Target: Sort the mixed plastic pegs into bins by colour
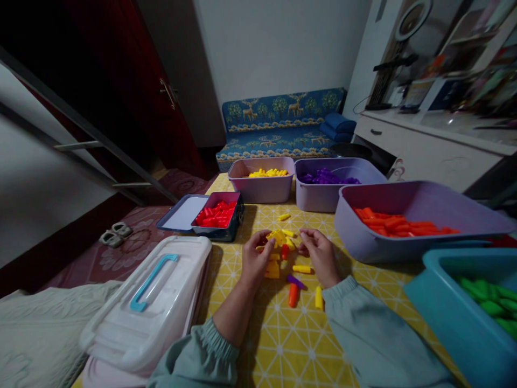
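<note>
My left hand (257, 258) has its fingers closed on a cluster of small yellow plastic pieces (278, 237) above the table. To its right, my right hand (321, 255) is closed with thumb and fingertips together; whether anything is between them is too small to make out. Beneath and between the hands lie more yellow pieces (301, 269), an orange cap-like piece (293, 295) and a thin purple piece (296, 281). One yellow piece (319, 298) lies near my right wrist, and another yellow piece (284, 217) rests beyond my hands.
Around the yellow patterned tablecloth (278, 345) stand bins: yellow pieces in a pinkish bin (264, 191), purple in a lilac bin (319, 199), orange in a large bin (363, 240), green in a teal bin (452, 307). A case (234, 226) holds red pieces. A lidded box (121, 312) stands left.
</note>
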`<state>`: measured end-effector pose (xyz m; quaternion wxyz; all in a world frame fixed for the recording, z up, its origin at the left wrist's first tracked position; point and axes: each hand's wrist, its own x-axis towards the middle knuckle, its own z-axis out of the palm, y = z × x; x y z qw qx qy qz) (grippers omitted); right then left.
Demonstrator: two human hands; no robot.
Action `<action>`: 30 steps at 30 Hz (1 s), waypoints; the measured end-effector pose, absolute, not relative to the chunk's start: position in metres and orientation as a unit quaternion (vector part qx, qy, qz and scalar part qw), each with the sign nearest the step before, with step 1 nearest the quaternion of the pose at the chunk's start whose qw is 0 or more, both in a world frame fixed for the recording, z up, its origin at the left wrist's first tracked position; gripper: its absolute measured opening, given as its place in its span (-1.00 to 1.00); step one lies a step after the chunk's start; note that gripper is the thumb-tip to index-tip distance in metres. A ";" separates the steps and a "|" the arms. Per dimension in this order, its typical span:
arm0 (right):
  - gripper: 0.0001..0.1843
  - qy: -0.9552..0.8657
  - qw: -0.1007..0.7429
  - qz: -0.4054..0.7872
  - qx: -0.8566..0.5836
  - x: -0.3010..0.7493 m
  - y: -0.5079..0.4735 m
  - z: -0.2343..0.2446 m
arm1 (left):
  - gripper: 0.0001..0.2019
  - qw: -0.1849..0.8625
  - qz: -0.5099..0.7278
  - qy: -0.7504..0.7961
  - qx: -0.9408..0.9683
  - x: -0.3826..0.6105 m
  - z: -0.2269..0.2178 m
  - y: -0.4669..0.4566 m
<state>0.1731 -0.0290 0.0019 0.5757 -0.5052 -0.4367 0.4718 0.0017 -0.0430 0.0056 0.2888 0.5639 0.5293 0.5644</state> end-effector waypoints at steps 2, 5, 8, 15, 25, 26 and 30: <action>-0.52 -0.455 0.568 0.456 -0.512 0.173 -0.029 0.001 | -0.74 0.285 0.580 0.530 0.549 0.001 0.007 -0.043; -0.53 -0.479 0.552 0.451 -0.513 0.172 -0.029 0.002 | -0.70 0.283 0.609 0.533 0.515 0.000 0.007 -0.043; -0.54 -0.485 0.544 0.456 -0.511 0.172 -0.029 0.001 | -0.65 0.294 0.639 0.525 0.479 0.001 0.008 -0.042; -0.58 -0.492 0.546 0.449 -0.508 0.172 -0.024 -0.008 | -0.56 0.345 0.680 0.490 0.423 0.006 0.033 -0.041; -0.71 -0.544 0.538 0.388 -0.514 0.173 -0.018 -0.018 | -0.66 0.514 0.729 0.375 0.254 0.003 0.122 0.066; -0.72 -0.545 0.533 0.390 -0.516 0.174 -0.019 -0.017 | -0.66 0.519 0.724 0.382 0.247 0.002 0.131 0.080; -0.73 -0.541 0.536 0.397 -0.513 0.173 -0.020 -0.016 | -0.64 0.546 0.664 0.445 0.252 -0.008 0.144 0.113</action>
